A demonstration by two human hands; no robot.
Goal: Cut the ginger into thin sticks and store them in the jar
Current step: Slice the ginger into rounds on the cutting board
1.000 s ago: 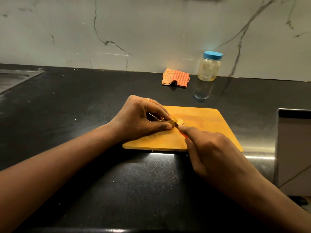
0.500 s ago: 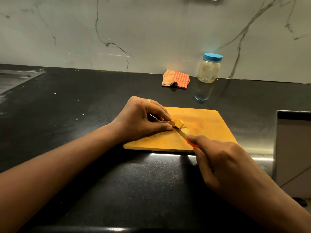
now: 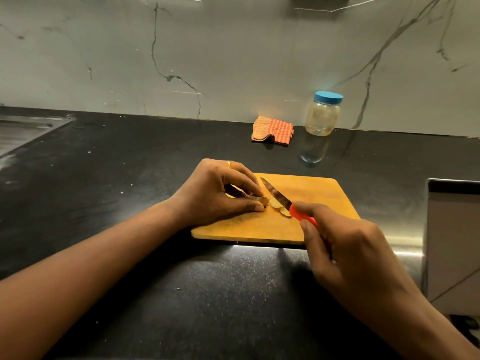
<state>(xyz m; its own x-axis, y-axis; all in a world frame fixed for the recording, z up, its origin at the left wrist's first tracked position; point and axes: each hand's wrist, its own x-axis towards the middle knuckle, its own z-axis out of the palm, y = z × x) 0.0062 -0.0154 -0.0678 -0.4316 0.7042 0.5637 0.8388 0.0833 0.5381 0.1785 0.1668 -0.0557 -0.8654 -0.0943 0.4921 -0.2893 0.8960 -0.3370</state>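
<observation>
Ginger knob (image 3: 261, 201), brown, pinched in left hand (image 3: 220, 196) on yellow wooden board (image 3: 319, 198); right hand (image 3: 345, 250), gripping red-handled knife (image 3: 276, 194), has drawn back, pale slices (image 3: 284, 211) freed, sticks pending.

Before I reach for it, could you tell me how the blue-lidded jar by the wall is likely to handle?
The jar looks nearly empty, so it is probably light. Its smooth, rounded walls may be slippery to grip. It stands upright on a broad base, so a nudge should slide it rather than tip it.

Matt wooden board (image 3: 306, 193), glossy black counter (image 3: 130, 178)
</observation>
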